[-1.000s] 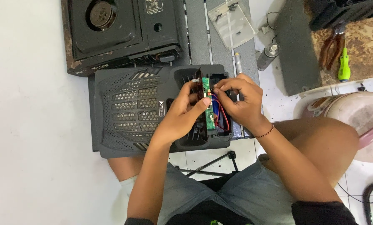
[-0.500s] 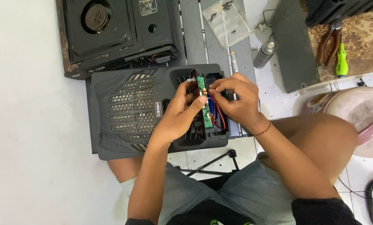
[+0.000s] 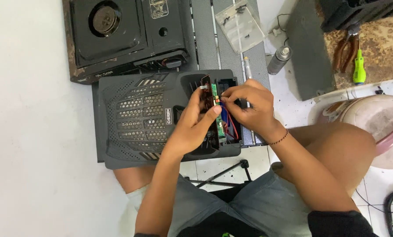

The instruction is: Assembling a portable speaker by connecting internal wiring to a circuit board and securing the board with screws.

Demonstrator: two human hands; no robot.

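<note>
Circuit board now tilted up, both hands' fingers on it

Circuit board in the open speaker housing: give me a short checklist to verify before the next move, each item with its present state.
1. Left hand grips the circuit board by its edge: ok.
2. Board lifted on edge out of the speaker housing: ok.
3. Right hand fingers at the red and blue wires: ok.
4. Wires free of strain or still soldered: cannot tell, fingers hide the joints.
5. Green screwdriver and pliers lie close by: ok.
6. Clear tray holds loose screws: ok.
</note>
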